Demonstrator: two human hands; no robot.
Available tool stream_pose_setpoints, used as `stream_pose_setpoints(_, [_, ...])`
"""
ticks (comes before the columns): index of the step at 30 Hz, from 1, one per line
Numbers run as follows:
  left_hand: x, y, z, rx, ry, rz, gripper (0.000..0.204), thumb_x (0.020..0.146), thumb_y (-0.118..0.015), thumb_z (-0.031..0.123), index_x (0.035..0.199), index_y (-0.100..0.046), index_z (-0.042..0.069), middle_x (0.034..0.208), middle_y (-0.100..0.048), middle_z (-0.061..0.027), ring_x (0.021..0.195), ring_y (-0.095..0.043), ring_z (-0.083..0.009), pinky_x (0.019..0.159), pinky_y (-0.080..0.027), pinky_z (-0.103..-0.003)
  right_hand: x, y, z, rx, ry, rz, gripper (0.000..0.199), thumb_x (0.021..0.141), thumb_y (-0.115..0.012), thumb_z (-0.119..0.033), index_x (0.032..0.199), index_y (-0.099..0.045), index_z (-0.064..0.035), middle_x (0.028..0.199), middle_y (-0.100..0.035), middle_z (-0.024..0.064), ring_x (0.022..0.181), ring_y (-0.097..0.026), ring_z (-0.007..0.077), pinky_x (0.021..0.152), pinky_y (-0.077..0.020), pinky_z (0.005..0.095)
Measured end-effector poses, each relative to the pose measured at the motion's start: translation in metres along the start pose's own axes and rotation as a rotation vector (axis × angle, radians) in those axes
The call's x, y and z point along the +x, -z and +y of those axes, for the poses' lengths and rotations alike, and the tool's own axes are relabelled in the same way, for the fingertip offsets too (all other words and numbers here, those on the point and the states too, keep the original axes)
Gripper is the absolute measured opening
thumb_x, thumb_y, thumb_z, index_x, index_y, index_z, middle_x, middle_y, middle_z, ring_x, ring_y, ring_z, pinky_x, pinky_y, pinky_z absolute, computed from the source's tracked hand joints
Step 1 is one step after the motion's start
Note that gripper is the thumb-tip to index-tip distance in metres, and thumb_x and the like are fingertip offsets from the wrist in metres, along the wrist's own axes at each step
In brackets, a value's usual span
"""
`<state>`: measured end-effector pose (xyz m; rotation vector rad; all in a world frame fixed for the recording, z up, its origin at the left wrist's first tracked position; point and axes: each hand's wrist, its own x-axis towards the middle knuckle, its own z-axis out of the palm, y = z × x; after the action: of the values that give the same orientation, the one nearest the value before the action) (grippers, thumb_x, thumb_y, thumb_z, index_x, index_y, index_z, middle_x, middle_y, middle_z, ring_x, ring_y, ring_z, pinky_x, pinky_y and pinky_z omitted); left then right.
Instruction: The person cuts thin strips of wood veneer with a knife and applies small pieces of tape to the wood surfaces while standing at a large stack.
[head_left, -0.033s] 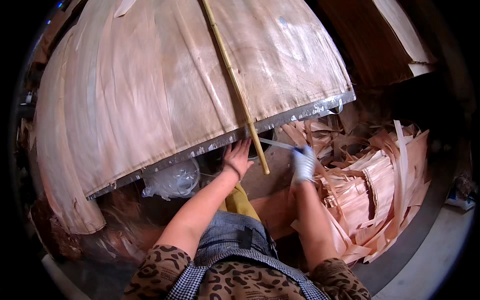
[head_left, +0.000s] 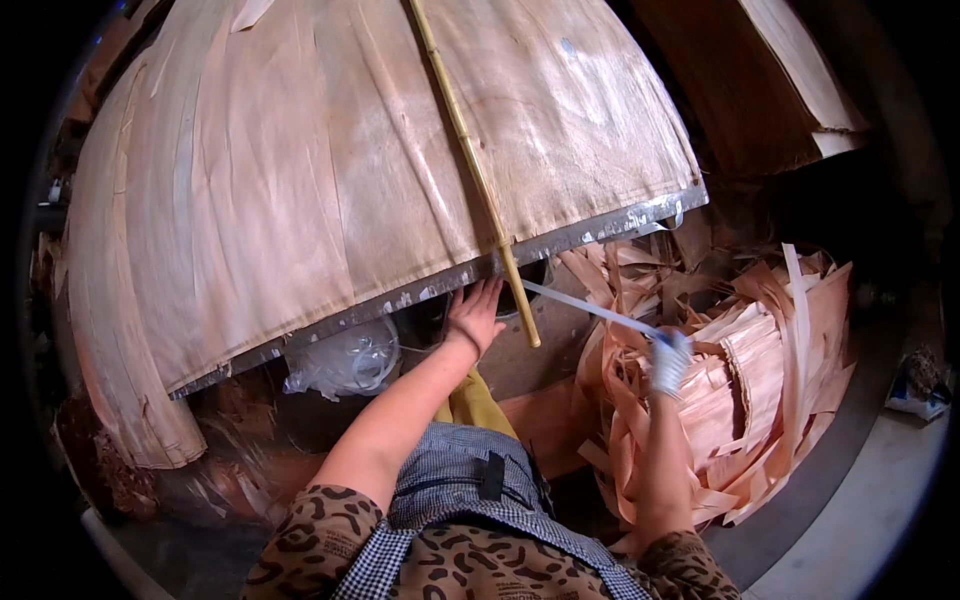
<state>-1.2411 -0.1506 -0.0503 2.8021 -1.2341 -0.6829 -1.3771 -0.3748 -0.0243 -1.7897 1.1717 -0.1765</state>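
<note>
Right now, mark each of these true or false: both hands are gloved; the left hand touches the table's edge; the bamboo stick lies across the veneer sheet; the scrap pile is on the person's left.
1. Both hands are gloved. False: only the right hand wears a white glove; the left hand is bare.
2. The left hand touches the table's edge. True.
3. The bamboo stick lies across the veneer sheet. True.
4. The scrap pile is on the person's left. False: it lies on the right.

Stick (head_left: 470, 160) on veneer sheet (head_left: 300, 180), scrap pile (head_left: 760, 370) right (below table edge), plastic bag (head_left: 345, 362) underneath
</note>
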Motion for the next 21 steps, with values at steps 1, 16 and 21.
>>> stream_pose_setpoints(1, [0.001, 0.001, 0.001, 0.011, -0.005, -0.033, 0.078, 0.077, -0.057, 0.047, 0.136, -0.028, 0.005, 0.143, -0.025, -0.0049, 0.132, -0.022, -0.0171, 0.105, -0.021, -0.045, -0.012, 0.04, 0.017, -0.055, -0.021, 0.068, 0.015, 0.077, -0.057, -0.01, 0.088, -0.061, -0.0013, 0.075, -0.059, 0.0079, 0.064, -0.053, 0.0174, 0.06, -0.0449, 0.0309])
stream_pose_setpoints(16, [0.005, -0.025, -0.048, -1.467, 0.155, 0.182, 0.022, 0.074, -0.059, 0.0, 0.096, -0.062, 0.003, 0.077, -0.063, -0.0063, 0.07, -0.059, -0.0174, 0.063, -0.047, -0.029, -0.203, 0.045, -0.008, 0.151, -0.14, -0.359, 0.023, 0.071, -0.057, 0.006, 0.093, -0.056, 0.0001, 0.095, -0.061, 0.0061, 0.077, -0.056, 0.0111, 0.066, -0.0478, 0.0236])
stream_pose_setpoints(21, [-0.099, 0.028, -0.044, -1.871, 0.091, 0.051, 0.008, 0.083, -0.058, 0.006, 0.091, -0.057, 0.003, 0.079, -0.061, -0.0024, 0.07, -0.056, -0.0094, 0.063, -0.044, -0.021, -0.225, -0.016, -0.074, 0.398, -0.168, -0.531, 0.009, 0.08, -0.059, -0.006, 0.084, -0.051, -0.0046, 0.08, -0.065, 0.0091, 0.064, -0.061, 0.0151, 0.053, -0.0465, 0.0226])
